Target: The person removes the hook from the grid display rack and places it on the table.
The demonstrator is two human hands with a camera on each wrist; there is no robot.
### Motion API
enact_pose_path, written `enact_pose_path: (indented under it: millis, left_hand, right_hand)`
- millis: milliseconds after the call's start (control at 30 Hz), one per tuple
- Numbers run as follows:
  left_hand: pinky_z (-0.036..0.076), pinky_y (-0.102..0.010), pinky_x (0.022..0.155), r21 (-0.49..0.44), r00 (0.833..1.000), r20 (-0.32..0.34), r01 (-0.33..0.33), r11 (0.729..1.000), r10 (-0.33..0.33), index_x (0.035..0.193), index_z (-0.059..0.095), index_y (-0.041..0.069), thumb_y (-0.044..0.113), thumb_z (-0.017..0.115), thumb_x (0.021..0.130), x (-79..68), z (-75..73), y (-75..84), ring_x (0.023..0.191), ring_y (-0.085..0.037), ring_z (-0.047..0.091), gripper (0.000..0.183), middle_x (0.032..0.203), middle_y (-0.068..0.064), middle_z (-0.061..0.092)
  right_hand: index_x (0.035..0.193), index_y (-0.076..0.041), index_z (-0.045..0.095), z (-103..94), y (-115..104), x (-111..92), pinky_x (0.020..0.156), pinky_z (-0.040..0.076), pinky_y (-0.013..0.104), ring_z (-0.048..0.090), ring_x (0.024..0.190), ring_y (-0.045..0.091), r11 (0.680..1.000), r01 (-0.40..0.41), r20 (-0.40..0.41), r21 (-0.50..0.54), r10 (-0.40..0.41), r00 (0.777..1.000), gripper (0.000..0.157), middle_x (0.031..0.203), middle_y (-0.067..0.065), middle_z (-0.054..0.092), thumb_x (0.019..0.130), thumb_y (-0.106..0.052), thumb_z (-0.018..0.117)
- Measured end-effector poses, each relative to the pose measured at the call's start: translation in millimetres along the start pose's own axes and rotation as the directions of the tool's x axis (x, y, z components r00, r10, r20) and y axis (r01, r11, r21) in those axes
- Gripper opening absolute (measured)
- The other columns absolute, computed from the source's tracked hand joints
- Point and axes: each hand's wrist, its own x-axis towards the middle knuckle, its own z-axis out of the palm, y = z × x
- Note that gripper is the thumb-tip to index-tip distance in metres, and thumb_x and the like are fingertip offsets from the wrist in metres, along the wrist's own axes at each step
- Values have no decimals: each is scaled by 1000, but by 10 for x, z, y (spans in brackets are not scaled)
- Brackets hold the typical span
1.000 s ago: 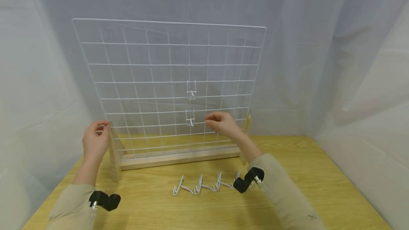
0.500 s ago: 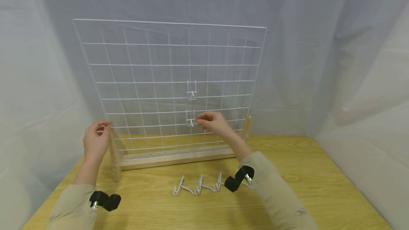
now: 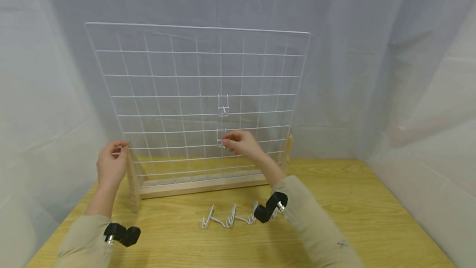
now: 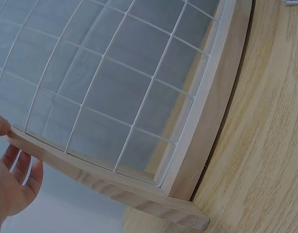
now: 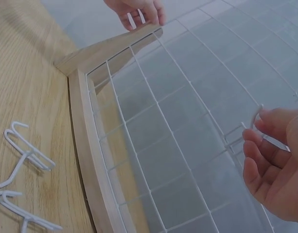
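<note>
A white wire grid panel [image 3: 199, 76] stands upright in a wooden stand [image 3: 208, 184]. Two white wire hooks hang on it, the upper hook [image 3: 223, 111] directly above the lower hook [image 3: 217, 137]. My right hand [image 3: 243, 144] pinches the lower hook's prong [image 5: 258, 114] between thumb and index finger, covering part of the hook in the head view. At the panel's left side, my left hand [image 3: 111, 162] holds the top of the stand's wooden side post [image 4: 114, 191], its thumb and fingers on either side of the wood.
Several more white hooks [image 3: 231, 216] lie in a row on the wood-grain table [image 3: 174, 239], in front of the stand; the right wrist mount [image 3: 265, 212] partly hides the rightmost ones. Pale cloth sheets [image 3: 372, 73] hang behind and at both sides.
My right hand has moved left across the grid, from beside the lower hook onto its prong, and now pinches it. The left hand stays at the post.
</note>
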Motion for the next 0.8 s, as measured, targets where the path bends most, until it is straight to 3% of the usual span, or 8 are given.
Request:
enact_pose_path:
  millis: [367,567,800]
  left_hand:
    - [39,-24,69,3,1000,4,5,1000,-5,119,54,0,21,41,97,0,-3,-21,91,-17,44,32,113,-14,46]
    - [38,-23,68,4,1000,0,0,1000,0,119,55,0,20,42,97,6,-7,-35,90,-17,44,32,114,-15,47]
    - [38,-24,69,2,1000,-20,0,1000,0,116,56,0,20,43,97,6,3,-45,88,-16,44,31,112,-16,47]
  right_hand:
    - [107,2,63,111,-24,43,68,51,39,58,73,18,998,-50,5,46,49,999,23,90,13,65,91,-14,59]
    - [102,-3,66,144,-17,67,68,51,35,58,72,17,992,-91,-22,90,93,995,19,84,6,66,89,-16,62]
    - [106,4,64,163,-58,73,67,51,33,55,70,14,981,-149,-47,123,155,987,21,88,12,65,89,-8,60]
